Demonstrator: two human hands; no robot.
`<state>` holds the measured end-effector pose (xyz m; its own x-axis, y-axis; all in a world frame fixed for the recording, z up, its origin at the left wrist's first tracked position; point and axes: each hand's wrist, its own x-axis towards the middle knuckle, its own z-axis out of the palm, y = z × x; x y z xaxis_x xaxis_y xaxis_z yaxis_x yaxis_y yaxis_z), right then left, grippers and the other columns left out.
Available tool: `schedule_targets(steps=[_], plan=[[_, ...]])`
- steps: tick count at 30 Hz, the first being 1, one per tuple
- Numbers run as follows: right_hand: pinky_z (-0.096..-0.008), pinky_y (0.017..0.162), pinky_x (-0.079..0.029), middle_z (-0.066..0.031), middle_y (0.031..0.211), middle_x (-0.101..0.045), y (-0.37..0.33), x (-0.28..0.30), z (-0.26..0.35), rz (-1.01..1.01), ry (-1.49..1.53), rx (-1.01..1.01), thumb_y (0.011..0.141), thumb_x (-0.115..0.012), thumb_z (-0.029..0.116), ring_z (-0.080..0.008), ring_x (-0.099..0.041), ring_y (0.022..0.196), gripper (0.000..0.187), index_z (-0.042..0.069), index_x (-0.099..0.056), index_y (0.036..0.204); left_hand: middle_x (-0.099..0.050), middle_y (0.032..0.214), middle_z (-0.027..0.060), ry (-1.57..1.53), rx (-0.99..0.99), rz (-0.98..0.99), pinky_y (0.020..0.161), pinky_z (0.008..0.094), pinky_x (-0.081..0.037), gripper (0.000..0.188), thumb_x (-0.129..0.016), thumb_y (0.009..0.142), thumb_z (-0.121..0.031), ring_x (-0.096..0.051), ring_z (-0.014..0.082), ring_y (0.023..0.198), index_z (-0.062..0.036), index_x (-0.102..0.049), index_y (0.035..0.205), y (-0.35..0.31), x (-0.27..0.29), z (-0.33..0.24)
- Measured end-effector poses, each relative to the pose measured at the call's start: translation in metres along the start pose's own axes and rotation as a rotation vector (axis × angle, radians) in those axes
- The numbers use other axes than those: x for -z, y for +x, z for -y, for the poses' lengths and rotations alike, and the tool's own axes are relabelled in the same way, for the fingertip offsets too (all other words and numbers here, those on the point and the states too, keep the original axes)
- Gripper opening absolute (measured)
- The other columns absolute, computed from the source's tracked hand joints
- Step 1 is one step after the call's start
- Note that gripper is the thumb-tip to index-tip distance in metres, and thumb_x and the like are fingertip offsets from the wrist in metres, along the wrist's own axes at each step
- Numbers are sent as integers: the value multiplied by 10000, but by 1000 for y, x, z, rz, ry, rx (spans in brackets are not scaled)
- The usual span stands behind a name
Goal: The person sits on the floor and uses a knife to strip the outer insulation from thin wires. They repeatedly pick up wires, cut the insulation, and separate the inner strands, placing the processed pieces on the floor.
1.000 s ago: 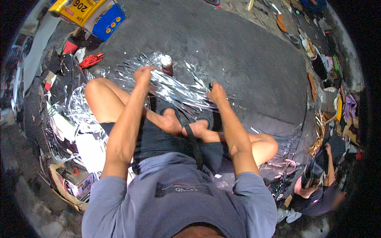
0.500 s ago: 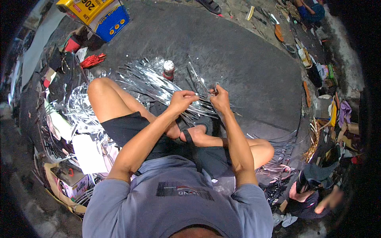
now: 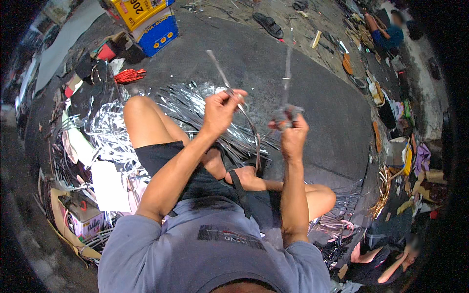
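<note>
My left hand [image 3: 218,113] is closed, pinching a long thin silver-grey strip [image 3: 219,67] whose upper end sticks out past the fingers. The strip's other part bends down from the hand toward my feet. To the right, my right hand [image 3: 294,139] is closed round a grey lump [image 3: 287,117], smeared by motion, whose kind I cannot make out. Above it rises a blurred pale strip [image 3: 287,73]. Beneath and beyond my hands a heap of shiny silver strips [image 3: 188,105] lies on the dark mat [image 3: 322,88]. A small jar lid shows partly behind my left hand.
A yellow and blue box [image 3: 159,36] stands at the far left, near a red bundle [image 3: 130,75]. Crumpled silver strips [image 3: 110,127] and a white sheet [image 3: 107,185] lie by my left knee. A black sandal [image 3: 268,26] is at the far edge. Other people sit at the right.
My hands have moved apart and up; the right one has swung right, away from the strip heap. The left now lifts a strip. The view has shifted slightly.
</note>
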<state>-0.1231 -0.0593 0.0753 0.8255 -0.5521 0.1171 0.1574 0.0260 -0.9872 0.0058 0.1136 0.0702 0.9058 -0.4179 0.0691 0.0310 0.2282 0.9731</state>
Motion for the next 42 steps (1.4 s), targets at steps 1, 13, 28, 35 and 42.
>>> schedule_targets(steps=[1,13,28,35,42], plan=[[-356,692,-594,-83,930,-676,4,9,6,-64,50,9,889,-705,116,-183,-684,755,269,14,-617,1122,-708,865,16,23,32,-50,634,222,-488,174,-643,959,-137,-592,62,707,-6,-739,1021,7,14,-4],[-310,721,-587,-142,1062,-672,6,197,65,-749,371,233,958,-587,126,-201,-663,900,240,1,-598,1162,-643,807,41,-320,-23,-600,641,246,-487,210,-615,985,-190,-575,100,683,2,-693,1011,51,122,-35],[-232,675,-457,29,887,-668,-6,-27,58,-36,-17,-44,818,-641,-1,-59,-570,762,207,10,-708,1014,-678,758,8,9,-79,224,641,239,-431,123,-715,886,-110,-552,55,691,2,-765,899,3,-65,-65],[-276,643,-499,-34,868,-655,-13,-36,41,-174,240,76,898,-673,120,-116,-603,738,216,4,-641,1078,-585,673,-25,-103,3,21,500,227,-341,165,-662,918,-127,-472,38,551,-26,-717,798,-5,-60,-55],[-208,407,-292,-18,784,-502,-5,101,95,-415,787,132,991,-443,109,-52,-340,510,177,22,-519,1125,-433,643,-56,-461,54,-394,386,198,-226,118,-612,941,-164,-337,22,435,-73,-637,870,55,63,-78]])
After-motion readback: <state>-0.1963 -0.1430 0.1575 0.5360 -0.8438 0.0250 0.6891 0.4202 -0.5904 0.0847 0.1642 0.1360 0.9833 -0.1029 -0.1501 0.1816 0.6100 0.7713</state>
